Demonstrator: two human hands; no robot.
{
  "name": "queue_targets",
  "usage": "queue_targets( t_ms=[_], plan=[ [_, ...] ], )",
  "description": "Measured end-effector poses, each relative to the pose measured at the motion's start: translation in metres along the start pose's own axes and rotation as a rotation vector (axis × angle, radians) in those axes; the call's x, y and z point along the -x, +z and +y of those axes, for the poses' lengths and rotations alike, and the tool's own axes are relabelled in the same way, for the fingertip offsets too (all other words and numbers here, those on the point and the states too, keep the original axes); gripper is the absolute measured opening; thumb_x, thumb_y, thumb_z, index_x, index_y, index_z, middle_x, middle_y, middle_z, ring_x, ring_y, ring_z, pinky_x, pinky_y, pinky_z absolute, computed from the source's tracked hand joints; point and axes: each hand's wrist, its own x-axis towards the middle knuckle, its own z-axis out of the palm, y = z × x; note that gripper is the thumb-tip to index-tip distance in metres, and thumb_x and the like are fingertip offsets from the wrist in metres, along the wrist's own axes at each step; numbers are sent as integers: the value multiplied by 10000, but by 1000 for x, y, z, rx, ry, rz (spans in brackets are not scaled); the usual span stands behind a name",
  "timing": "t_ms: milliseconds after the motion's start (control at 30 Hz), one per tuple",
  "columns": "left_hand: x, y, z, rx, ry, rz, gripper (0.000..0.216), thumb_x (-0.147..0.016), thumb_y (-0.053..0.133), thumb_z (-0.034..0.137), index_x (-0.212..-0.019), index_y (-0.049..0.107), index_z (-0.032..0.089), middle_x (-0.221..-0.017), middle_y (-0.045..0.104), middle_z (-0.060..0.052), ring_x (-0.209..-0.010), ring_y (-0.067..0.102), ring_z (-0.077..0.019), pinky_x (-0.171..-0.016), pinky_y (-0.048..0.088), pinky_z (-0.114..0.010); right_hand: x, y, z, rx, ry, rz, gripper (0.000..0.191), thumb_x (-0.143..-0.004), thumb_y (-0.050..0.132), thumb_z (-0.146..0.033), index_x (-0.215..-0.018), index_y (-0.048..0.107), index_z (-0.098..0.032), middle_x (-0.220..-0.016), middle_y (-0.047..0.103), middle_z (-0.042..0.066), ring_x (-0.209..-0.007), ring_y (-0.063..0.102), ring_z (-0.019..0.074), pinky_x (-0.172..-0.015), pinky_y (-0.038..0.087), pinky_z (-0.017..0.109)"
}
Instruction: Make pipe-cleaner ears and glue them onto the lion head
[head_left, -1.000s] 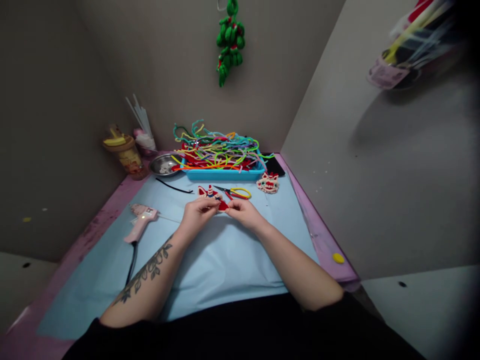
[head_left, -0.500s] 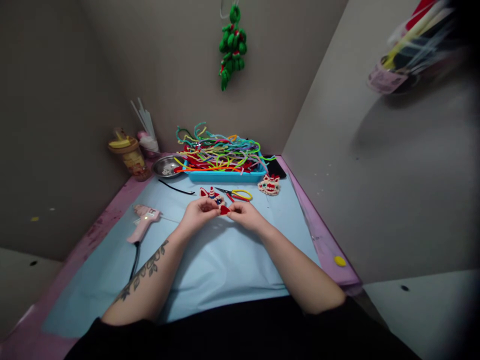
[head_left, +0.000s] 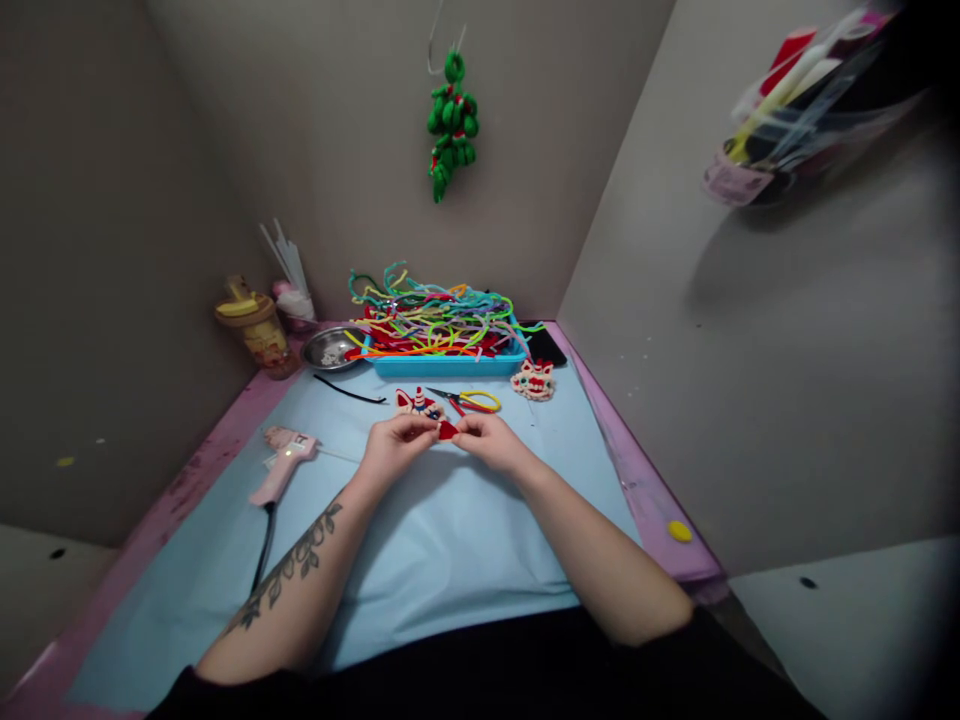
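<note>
My left hand (head_left: 396,446) and my right hand (head_left: 485,440) meet over the light blue mat (head_left: 442,540), and both pinch a small red pipe-cleaner piece (head_left: 448,430) between their fingertips. Just beyond the fingers lies a small red, white and blue pipe-cleaner figure (head_left: 417,403). Yellow-handled scissors (head_left: 471,401) rest right behind it. My left forearm bears a flower tattoo.
A blue tray (head_left: 450,364) heaped with coloured pipe cleaners stands at the back. A finished red-and-white figure (head_left: 533,381), a metal bowl (head_left: 331,347), a yellow-lidded cup (head_left: 251,327), a black pipe cleaner (head_left: 346,388) and a pink glue gun (head_left: 281,458) lie around. A green ornament (head_left: 448,120) hangs on the wall.
Both hands stay pinched on the red piece with small finger shifts. The view has tilted, so everything sits slightly lower in the picture.
</note>
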Motion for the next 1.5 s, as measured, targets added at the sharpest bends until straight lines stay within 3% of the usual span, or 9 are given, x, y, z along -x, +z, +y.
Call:
queue_targets(
  t_ms=[233,367,500,700,900,1133,1300,1500],
  plan=[
    [3,-1,1,-180,189,4,120,-758,680,296,-791,752,207,-860,752,-87,-827,691,-205,-741,543,-301,-1,2,2,43,-1,12,193,-680,617,-337,-649,549,-159,-569,473,-44,-549,387,91,-525,291,225],
    [5,-1,3,-225,215,-8,127,-787,648,290,-800,748,212,-894,754,-95,-869,695,-214,-769,545,-317,0,2,2,56,-4,5,183,-681,612,-326,-635,540,-164,-565,473,-44,-545,391,92,-525,291,228],
    [4,-1,5,-170,130,-14,129,-756,670,300,-793,742,200,-863,746,-82,-811,683,-201,-739,532,-294,0,1,2,67,-9,-9,172,-680,610,-319,-638,552,-163,-564,486,-45,-545,403,93,-529,298,227],
    [-1,-4,9,-42,-100,-77,187,-674,723,337,-708,701,155,-699,667,-34,-599,585,-130,-576,452,-235,1,2,0,152,-13,-4,154,-681,601,-305,-644,578,-157,-594,511,-30,-575,429,103,-543,317,232],
    [-3,-5,10,197,-213,-189,358,-597,797,353,-683,507,162,-615,588,30,-552,554,-94,-565,416,-215,4,3,0,247,-44,-12,130,-690,598,-268,-624,573,-159,-588,490,-33,-585,424,104,-561,327,233],
    [-2,-5,9,319,-257,-170,490,-574,810,356,-681,358,200,-633,629,31,-583,603,-113,-617,448,-240,3,7,2,142,-109,-27,107,-704,612,-250,-750,613,-154,-702,590,-7,-640,497,113,-606,382,237],
    [-2,-7,5,286,-253,-173,468,-600,777,319,-692,330,211,-641,631,37,-579,593,-112,-602,438,-233,4,12,2,55,-198,-55,309,-718,594,-174,-1026,618,-168,-957,669,39,-685,555,107,-647,439,244],
    [3,-2,9,113,-166,-208,403,-644,715,287,-684,320,219,-630,602,44,-622,605,-129,-588,432,-227,6,13,1,273,-348,63,113,-774,618,-201,-856,696,-185,-864,672,41,-823,588,161,-721,447,277]
  ],
)
